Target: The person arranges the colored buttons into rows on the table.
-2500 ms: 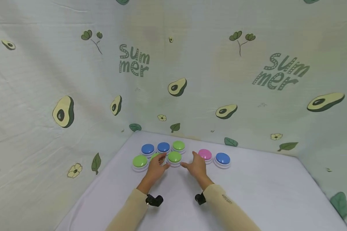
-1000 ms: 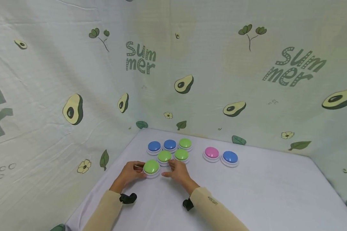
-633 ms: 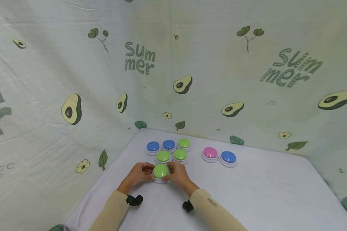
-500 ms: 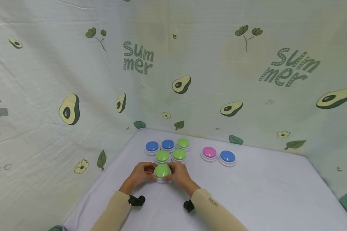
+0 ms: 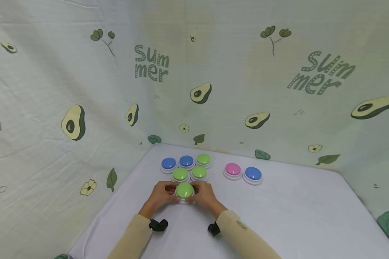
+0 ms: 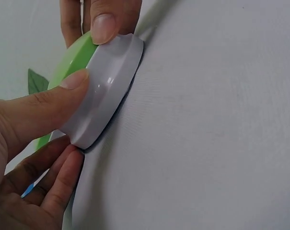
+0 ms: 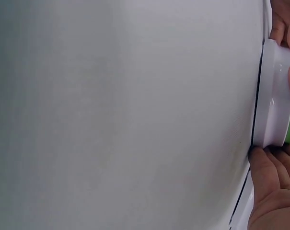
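A green push button [image 5: 184,190] with a round white base sits on the white tabletop, nearest to me. My left hand [image 5: 162,194] grips it from the left, thumb on the front of the white base [image 6: 106,86] and fingers curled along its side. From the right, my right hand [image 5: 205,195] holds the same button between thumb and fingers. Just behind it stand two more green buttons, one left [image 5: 180,174] and one right [image 5: 199,172]. The back row has a blue button [image 5: 168,163], a second blue button [image 5: 186,161] and a green button [image 5: 203,159].
Apart to the right, a pink button [image 5: 233,169] and a blue button [image 5: 253,173] stand side by side. A white cloth printed with avocados and leaves hangs behind the tabletop [image 5: 295,208] and along its sides.
The front green button has come from the left end of the middle row to the centre front. My left hand brought it rightward, and my right hand has taken hold of it too.
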A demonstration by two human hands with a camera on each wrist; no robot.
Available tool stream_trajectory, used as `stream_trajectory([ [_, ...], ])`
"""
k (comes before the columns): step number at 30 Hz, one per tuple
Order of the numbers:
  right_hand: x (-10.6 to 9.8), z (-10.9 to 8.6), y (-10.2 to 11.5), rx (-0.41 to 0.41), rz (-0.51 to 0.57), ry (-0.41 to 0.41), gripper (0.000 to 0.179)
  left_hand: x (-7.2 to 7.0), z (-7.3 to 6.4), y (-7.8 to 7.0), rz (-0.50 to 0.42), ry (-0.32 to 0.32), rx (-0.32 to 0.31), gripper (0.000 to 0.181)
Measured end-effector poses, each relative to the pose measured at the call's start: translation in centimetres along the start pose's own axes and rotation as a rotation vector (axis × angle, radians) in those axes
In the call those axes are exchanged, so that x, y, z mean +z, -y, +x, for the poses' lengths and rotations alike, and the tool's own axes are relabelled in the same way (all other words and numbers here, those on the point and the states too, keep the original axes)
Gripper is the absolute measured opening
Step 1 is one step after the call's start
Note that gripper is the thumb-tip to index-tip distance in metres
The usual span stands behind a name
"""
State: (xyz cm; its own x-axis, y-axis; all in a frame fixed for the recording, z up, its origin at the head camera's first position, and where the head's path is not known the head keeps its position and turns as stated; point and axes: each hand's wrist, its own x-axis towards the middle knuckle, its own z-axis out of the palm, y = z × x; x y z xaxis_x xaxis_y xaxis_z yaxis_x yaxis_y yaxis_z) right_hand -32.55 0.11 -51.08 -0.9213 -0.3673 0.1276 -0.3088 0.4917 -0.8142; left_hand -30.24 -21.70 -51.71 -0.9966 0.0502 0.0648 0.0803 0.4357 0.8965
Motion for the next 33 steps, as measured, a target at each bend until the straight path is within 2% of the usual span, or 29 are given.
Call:
stream_trajectory([
  [8,-0.6,-0.2,0.4,0.023,-0.007,-0.003,0.059,0.3,0.2,-0.2,0.006,-0.016,-0.001,0.054],
  [16,-0.7,0.1,1.0,0.063,-0.012,0.009,0.056,0.2,0.1,-0.1,0.003,-0.037,-0.048,0.054],
  [24,-0.8,0.0,1.0,0.075,-0.025,-0.014,0.056,0.3,0.1,0.0,-0.048,-0.059,-0.079,0.053],
  [33,-0.7,-0.3,1.2,0.085,-0.005,-0.022,0.057,0.8,-0.6,-0.2,-0.087,-0.142,-0.105,0.047],
])
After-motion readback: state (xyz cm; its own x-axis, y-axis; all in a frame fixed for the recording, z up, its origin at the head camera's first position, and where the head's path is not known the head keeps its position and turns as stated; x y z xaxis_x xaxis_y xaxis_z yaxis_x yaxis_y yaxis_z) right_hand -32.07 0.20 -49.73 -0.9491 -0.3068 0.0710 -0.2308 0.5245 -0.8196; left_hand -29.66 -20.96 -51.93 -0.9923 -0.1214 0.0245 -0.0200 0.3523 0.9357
